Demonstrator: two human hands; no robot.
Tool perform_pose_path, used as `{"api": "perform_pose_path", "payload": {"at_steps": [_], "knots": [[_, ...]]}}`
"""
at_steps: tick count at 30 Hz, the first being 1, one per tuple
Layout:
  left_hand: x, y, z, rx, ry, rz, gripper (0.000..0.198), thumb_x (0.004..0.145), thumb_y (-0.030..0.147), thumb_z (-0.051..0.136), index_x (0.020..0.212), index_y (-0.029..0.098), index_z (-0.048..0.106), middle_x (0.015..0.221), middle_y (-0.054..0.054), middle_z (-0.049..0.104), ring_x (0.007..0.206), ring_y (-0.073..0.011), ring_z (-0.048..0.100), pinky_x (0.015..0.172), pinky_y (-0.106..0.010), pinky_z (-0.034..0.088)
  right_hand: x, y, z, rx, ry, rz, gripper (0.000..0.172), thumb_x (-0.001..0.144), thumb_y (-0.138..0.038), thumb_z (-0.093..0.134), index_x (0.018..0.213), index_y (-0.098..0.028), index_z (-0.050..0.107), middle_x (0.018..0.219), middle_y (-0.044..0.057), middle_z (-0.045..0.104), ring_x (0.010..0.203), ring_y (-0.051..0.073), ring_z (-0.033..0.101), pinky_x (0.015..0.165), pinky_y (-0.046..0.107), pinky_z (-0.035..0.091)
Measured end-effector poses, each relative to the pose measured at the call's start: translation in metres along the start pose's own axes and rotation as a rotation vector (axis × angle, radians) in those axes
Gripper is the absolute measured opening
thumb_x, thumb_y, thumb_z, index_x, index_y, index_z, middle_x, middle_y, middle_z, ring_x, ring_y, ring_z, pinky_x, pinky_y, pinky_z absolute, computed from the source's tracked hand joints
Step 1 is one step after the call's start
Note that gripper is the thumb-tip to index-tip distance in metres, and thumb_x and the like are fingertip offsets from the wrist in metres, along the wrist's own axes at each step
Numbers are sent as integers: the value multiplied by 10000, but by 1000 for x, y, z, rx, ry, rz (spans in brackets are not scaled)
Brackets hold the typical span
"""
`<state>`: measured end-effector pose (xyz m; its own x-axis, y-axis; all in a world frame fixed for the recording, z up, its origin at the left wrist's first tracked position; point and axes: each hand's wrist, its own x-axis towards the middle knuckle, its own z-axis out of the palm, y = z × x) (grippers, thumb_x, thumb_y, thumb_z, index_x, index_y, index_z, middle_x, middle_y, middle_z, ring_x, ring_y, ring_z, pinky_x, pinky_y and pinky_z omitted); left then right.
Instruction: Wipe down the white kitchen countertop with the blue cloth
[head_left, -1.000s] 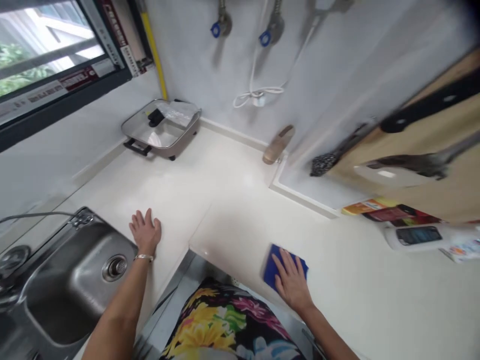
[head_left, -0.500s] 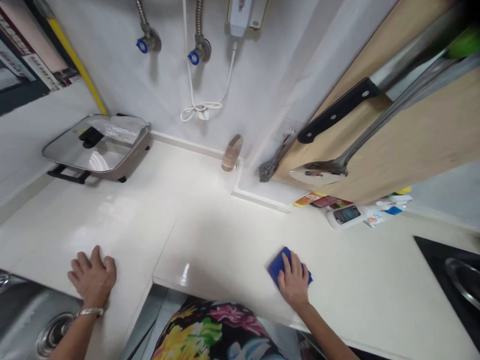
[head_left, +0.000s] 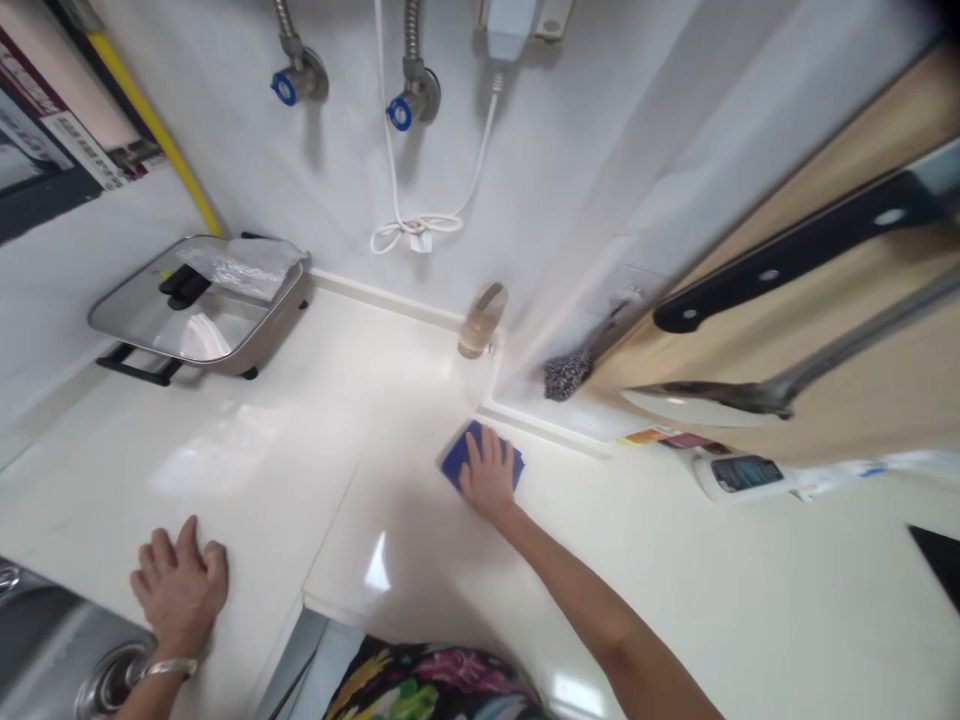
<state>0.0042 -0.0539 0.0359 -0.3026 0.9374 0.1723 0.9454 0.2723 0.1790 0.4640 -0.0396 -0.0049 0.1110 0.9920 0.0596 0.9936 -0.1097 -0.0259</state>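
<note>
Blue cloth point(head_left: 454, 464), apparently folded, lay on the counter point(head_left: 675, 570) directly beneath the right grip point(head_left: 489, 478), whose fingers were spread apart across its top rather than closed around it. Its edges showed to either side of the fingers. It was judged light, soft and unlikely to break, but liable to slide or bunch on so smooth a surface; its broad middle suited a flat palm, and its exposed left corner a pinch. Left of the right grip and set back from it, the left grip point(head_left: 180, 585) rested on the counter, fingers apart, holding nothing, near the sink point(head_left: 56, 635). Beyond the right grip stood a small brown object point(head_left: 480, 325); beyond and rightward were a dark mesh scrubber point(head_left: 568, 376) and a black-handled knife point(head_left: 795, 255). Farther off, beyond and leftward, stood a glass-lidded pan point(head_left: 279, 315).
</note>
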Motion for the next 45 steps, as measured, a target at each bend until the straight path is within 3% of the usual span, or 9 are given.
{"api": "perform_pose_path", "payload": {"at_steps": [8, 14, 20, 25, 31, 35, 39, 42, 45], "knots": [[1, -17, 17, 95, -30, -20, 645, 995, 445, 255, 1506, 90, 425, 1609, -250, 305, 1523, -389, 213, 1198, -583, 237, 83, -57, 1, 182, -5, -281, 664, 960, -397, 415, 1562, -137, 306, 1661, 188, 208, 1531, 332, 144, 1233, 566, 15], [-2, -25, 22, 100, -82, -62, 637, 1010, 460, 269, 1504, 95, 439, 1621, -252, 288, 1540, -372, 179, 1220, -566, 195, 128, -75, 19, 220, 97, -266, 628, 960, -360, 408, 1541, -130, 352, 1640, 204, 256, 1510, 340, 201, 1219, 585, 58], [-7, -28, 23, 63, -81, -89, 603, 1005, 443, 337, 1512, 135, 443, 1645, -221, 261, 1549, -363, 161, 1228, -571, 177, 140, -83, 23, 113, 106, -215, 586, 983, -343, 343, 1534, -145, 371, 1631, 187, 284, 1505, 317, 221, 1204, 583, 139], [-12, -27, 24, 11, -82, -103, 594, 996, 436, 388, 1522, 165, 436, 1659, -191, 250, 1554, -355, 157, 1235, -572, 165, 106, -87, 27, 94, 143, -194, 598, 981, -338, 322, 1541, -131, 357, 1632, 207, 272, 1505, 331, 223, 1196, 602, 169], [-18, -31, 29, -54, -35, -89, 592, 990, 437, 422, 1523, 180, 436, 1666, -183, 232, 1561, -364, 125, 1237, -589, 156, 24, -113, 31, 122, 208, -242, 598, 976, -325, 303, 1532, -118, 375, 1622, 227, 284, 1498, 358, 255, 1183, 641, 204], [-23, -33, 33, -131, 9, -72, 589, 984, 421, 439, 1521, 178, 437, 1668, -175, 232, 1560, -371, 123, 1235, -616, 151, -26, -159, 27, 144, 183, -219, 624, 963, -323, 314, 1545, -98, 345, 1619, 249, 274, 1500, 390, 243, 1161, 689, 207], [-24, -35, 37, -208, 38, -48, 580, 977, 385, 458, 1507, 151, 455, 1664, -190, 229, 1557, -390, 119, 1235, -639, 144, -65, -227, 21, 152, 121, -240, 637, 958, -316, 311, 1555, -93, 321, 1625, 256, 252, 1505, 407, 223, 1143, 719, 197], [-25, -39, 38, -262, 37, -36, 556, 975, 340, 457, 1490, 133, 475, 1659, -199, 231, 1556, -391, 116, 1240, -644, 141, -92, -274, 16, 134, 69, -337, 635, 964, -326, 312, 1554, -88, 321, 1634, 249, 235, 1513, 409, 204, 1149, 709, 190], [-39, -50, 37, -327, -12, 7, 532, 953, 245, 448, 1462, 101, 499, 1638, -213, 277, 1554, -360, 160, 1251, -608, 190, -114, -302, 14, 135, 45, -478, 649, 966, -368, 334, 1558, -103, 316, 1636, 240, 237, 1517, 403, 197, 1159, 700, 178]]}}
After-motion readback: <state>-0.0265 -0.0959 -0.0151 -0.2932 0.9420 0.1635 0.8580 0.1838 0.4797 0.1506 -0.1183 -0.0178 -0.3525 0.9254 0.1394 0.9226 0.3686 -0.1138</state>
